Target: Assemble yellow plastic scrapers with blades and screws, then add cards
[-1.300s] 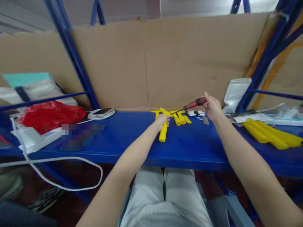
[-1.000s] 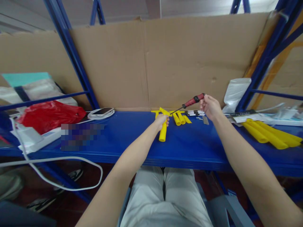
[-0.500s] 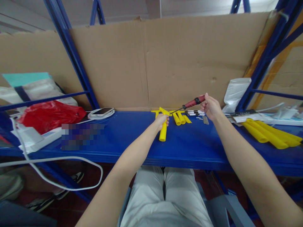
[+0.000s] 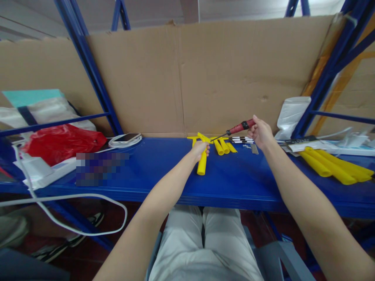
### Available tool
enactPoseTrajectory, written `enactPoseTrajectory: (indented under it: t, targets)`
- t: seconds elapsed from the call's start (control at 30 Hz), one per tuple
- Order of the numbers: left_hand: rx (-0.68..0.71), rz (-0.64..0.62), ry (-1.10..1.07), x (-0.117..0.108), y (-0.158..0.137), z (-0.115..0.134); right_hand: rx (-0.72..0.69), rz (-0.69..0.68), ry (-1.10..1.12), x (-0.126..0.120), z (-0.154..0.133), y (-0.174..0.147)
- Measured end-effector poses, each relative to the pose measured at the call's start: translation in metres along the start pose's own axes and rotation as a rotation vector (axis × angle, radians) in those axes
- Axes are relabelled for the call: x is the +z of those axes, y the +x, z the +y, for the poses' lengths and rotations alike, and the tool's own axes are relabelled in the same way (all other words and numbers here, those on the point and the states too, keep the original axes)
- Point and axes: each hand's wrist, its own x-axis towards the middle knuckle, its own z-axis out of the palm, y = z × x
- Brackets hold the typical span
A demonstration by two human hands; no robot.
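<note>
My left hand (image 4: pixel 200 150) is wrapped round a yellow T-shaped plastic handle (image 4: pixel 201 168), its hollow round end pointing toward me and its wider head beyond my fingers. In my right hand (image 4: pixel 261 133) the fingers close on the rear end of a screwdriver (image 4: pixel 239 128) with a red and black grip. The screwdriver slants down to the left, and its tip reaches the head of the yellow handle; whether it sits on a screw is too small to tell. More yellow handles (image 4: pixel 225 147) lie just to the right, with small screws (image 4: pixel 247 146) and a grey metal plate (image 4: pixel 254 149).
Several yellow pieces (image 4: pixel 334 166) rest on the blue shelf (image 4: pixel 158 168) at the right. Black-and-white markers (image 4: pixel 241 139) lie near the cardboard wall (image 4: pixel 228 78). At left are a phone (image 4: pixel 129 137) on a coiled white cable and a red bag (image 4: pixel 66 143). A person's shoe shows below left.
Almost nothing differs. Both hands keep their places, with the screwdriver still held against the yellow handle's head.
</note>
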Motion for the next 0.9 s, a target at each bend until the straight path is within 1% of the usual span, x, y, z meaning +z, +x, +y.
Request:
enactPoseTrajectory:
  t: [0.1,0.27,0.33,0.43,0.57,0.73,0.9]
  targets:
    - [0.001,-0.007,0.006,-0.0002,0.0,0.0001,-0.014,-0.001,-0.008,0.0004,-0.0003,-0.0009]
    - [-0.009,0.002,0.004,-0.0001,-0.0004,0.0007,0.027,-0.082,0.039,0.0015,-0.0053,-0.0048]
    - [-0.011,0.005,0.008,0.0,-0.0004,0.0007,0.026,-0.094,0.045,0.0019,-0.0064,-0.0059]
    - [-0.008,-0.001,0.023,-0.0002,0.0003,0.0002,0.009,-0.09,0.031,0.0017,-0.0051,-0.0058]
    - [-0.004,-0.01,0.034,-0.0004,0.0002,0.0,-0.029,-0.043,0.028,0.0005,-0.0009,-0.0021]
    - [0.002,-0.021,0.028,0.0002,-0.0016,0.0012,0.009,-0.004,0.002,-0.0002,0.0018,0.0006]
    - [0.01,-0.029,0.019,0.0005,-0.0021,0.0013,0.03,-0.034,0.016,0.0004,-0.0006,-0.0018]
